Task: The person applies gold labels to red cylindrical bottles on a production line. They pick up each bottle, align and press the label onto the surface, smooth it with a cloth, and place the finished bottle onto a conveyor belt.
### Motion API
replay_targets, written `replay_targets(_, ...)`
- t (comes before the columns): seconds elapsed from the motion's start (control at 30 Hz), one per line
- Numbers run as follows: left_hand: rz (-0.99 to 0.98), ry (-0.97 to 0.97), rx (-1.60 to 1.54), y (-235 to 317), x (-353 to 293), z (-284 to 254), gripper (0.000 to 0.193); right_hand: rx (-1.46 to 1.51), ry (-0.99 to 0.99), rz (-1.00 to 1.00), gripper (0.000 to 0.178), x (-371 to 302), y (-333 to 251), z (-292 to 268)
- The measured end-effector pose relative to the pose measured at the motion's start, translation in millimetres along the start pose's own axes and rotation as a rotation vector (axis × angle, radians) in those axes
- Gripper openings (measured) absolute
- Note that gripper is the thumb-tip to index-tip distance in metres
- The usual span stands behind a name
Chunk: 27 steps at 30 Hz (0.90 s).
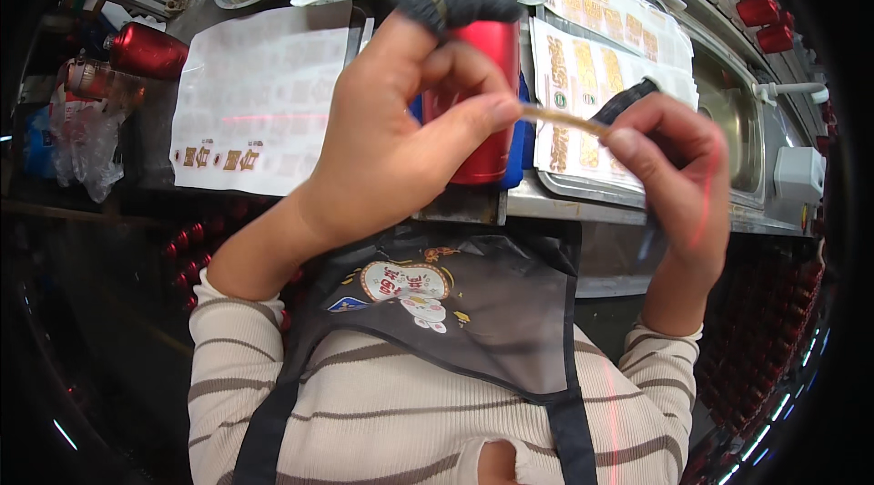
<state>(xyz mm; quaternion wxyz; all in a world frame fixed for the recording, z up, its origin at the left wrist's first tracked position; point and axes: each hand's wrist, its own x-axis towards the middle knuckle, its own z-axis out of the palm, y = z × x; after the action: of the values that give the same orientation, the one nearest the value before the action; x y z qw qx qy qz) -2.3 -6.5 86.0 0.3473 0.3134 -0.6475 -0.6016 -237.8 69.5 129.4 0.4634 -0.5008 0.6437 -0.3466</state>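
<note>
Left fingers and right fingers pinch a strip

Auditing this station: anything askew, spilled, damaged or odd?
Mild oddity only: a crumpled clear plastic bag, bunched at far left, unlike the flat sticker sheet. No spill visible; the pinched strip is too blurred to judge.

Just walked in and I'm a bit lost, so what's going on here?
A person in a dark apron holds a thin yellowish strip between the left hand and right hand. The left hand partly hides a red bottle. A white sheet with a few gold decals lies to the left; fuller decal sheets lie right.
</note>
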Motion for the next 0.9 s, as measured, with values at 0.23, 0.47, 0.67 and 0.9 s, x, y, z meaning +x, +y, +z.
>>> replay_targets(0.23, -0.158, 0.246, -0.033, -57, -81, 26, 0.047, 0.155, 0.039, 0.073, 0.011, -38, 82, 61)
replay_targets(0.47, -0.074, 0.277, -0.013, -79, -83, 39, 0.045, 0.326, 0.090, 0.079, 0.011, -40, 91, 71)
replay_targets(0.67, -0.074, 0.290, -0.018, -81, -78, 42, 0.044, 0.408, 0.096, 0.081, 0.008, -41, 88, 71)
replay_targets(0.9, -0.047, 0.276, 0.010, -84, -79, 40, 0.043, 0.411, 0.094, 0.085, 0.007, -42, 93, 73)
